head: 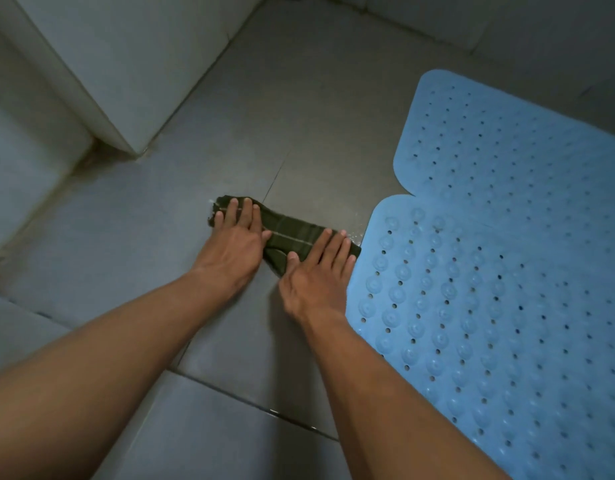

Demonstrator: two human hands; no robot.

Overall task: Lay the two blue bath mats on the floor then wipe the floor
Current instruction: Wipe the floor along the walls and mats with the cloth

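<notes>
Two blue bath mats lie flat on the grey tiled floor [327, 116] at the right: the far mat [513, 140] with small holes, and the near mat [489, 323] with suction cups facing up, their edges meeting. A dark green folded cloth [292, 232] with pale stripes lies on the floor just left of the near mat. My left hand [235, 239] presses flat on the cloth's left end. My right hand [320, 271] presses flat on its right end, fingers spread, close to the mat's edge.
A pale tiled wall corner [126, 64] juts out at the upper left, with a dirty seam at its base. Small water drops glint on the floor by the near mat's corner [356, 237]. Tile joints run under my arms.
</notes>
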